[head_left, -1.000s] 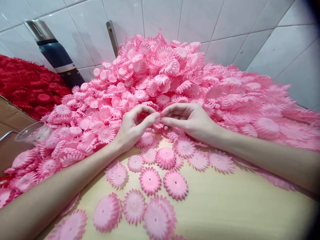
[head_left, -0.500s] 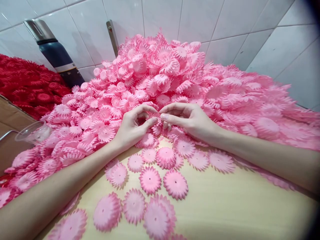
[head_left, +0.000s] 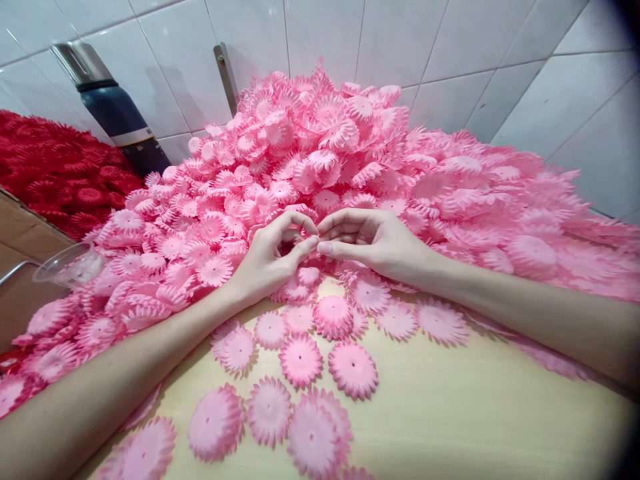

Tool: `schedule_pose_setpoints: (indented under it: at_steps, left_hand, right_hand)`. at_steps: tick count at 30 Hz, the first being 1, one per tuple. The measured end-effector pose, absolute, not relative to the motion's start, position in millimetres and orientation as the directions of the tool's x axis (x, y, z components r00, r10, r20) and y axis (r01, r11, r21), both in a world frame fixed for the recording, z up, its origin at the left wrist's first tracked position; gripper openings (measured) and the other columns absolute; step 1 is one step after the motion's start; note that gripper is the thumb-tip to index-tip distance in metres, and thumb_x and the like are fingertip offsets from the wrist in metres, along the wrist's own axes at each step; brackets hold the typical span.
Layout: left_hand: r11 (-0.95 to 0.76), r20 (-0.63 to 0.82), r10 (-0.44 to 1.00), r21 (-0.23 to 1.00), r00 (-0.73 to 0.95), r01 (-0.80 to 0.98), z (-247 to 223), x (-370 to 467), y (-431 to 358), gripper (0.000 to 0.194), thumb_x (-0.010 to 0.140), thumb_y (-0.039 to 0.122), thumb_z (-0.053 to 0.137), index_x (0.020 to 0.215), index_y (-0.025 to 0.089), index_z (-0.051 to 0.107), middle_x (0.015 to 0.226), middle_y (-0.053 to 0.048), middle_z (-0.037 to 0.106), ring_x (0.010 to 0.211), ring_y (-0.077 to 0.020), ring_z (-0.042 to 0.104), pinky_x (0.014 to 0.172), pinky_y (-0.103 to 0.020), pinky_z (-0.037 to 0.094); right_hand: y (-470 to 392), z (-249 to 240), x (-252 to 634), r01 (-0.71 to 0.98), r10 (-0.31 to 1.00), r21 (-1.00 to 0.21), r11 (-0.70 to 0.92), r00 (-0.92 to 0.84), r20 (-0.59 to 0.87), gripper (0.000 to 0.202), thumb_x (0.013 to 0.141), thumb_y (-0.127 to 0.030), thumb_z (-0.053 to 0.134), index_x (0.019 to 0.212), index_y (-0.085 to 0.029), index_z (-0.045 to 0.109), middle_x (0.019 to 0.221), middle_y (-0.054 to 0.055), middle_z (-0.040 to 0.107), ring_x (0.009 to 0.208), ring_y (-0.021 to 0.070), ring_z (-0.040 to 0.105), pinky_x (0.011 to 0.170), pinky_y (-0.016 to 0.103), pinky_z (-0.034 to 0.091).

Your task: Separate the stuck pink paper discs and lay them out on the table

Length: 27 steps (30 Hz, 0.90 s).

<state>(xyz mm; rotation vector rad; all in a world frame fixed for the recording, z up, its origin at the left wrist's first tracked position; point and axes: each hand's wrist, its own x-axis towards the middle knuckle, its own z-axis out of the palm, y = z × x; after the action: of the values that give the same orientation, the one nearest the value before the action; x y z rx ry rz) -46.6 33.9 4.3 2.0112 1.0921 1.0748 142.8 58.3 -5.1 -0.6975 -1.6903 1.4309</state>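
Note:
My left hand [head_left: 277,253] and my right hand [head_left: 377,243] meet fingertip to fingertip at the front of a large heap of pink scalloped flower discs [head_left: 320,153]. The left thumb and index finger are pinched together. On the right, thumb and index tips come close in a pinch against the left ones. Whatever lies between the fingertips is too small or hidden to make out. Just below them is a pink petal disc [head_left: 309,275], partly blurred. Nearer to me, single discs lie flat, among them a darker pink disc [head_left: 301,361] with a centre hole.
A pale wooden tabletop [head_left: 450,413] spreads in front. At left stand a dark blue bottle [head_left: 117,110], a heap of red discs [head_left: 55,167], a cardboard box [head_left: 25,233] and a clear plastic cup [head_left: 70,267]. A white tiled wall [head_left: 400,40] closes off the back.
The pink disc that was visible between my fingertips no longer shows there. A pink piece now appears just below the hands. Both hands stay nearly in place.

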Motion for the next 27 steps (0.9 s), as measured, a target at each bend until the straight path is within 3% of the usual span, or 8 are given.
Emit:
schedule_pose_setpoints:
  at_steps: [7,18,27]
  left_hand:
    - [-0.455,0.346,0.872,0.834,0.348,0.312,4.7,-46.1,33.3,0.021,0.086,0.034,0.058,0.102,0.022,0.051,0.055,0.007,0.039,0.045,-0.0071,0.034,0.044,-0.022,0.029]
    - [-0.453,0.321,0.837,0.861,0.444,0.232,6.7,-48.1,33.7,0.033,0.082,0.037,0.064,0.108,0.02,0.054,0.069,0.002,0.057,0.059,-0.0081,0.054,0.056,-0.02,0.043]
    - [-0.496,0.356,0.824,0.83,0.441,0.255,4.2,-49.2,35.0,0.034,0.08,0.029,0.067,0.11,0.019,0.055,0.065,0.004,0.052,0.058,-0.0073,0.05,0.057,-0.018,0.044]
  right_hand:
    - [56.6,-3.9,142.5,-0.092,0.815,-0.971,0.22,-0.53,0.234,0.031,0.069,-0.029,0.077,0.096,-0.019,0.067,0.095,0.004,0.071,0.086,0.0178,0.068,0.08,0.033,0.056]
    - [51.1,-1.3,142.6,0.008,0.759,-0.95,0.311,-0.604,0.244,0.014,0.074,-0.026,0.072,0.086,-0.019,0.069,0.085,0.003,0.07,0.078,0.0168,0.065,0.072,0.03,0.052]
    - [53.0,-2.7,141.3,0.05,0.753,-0.945,0.323,-0.619,0.224,0.02,0.082,-0.036,0.064,0.087,-0.017,0.059,0.088,0.004,0.062,0.078,0.0167,0.058,0.07,0.031,0.047]
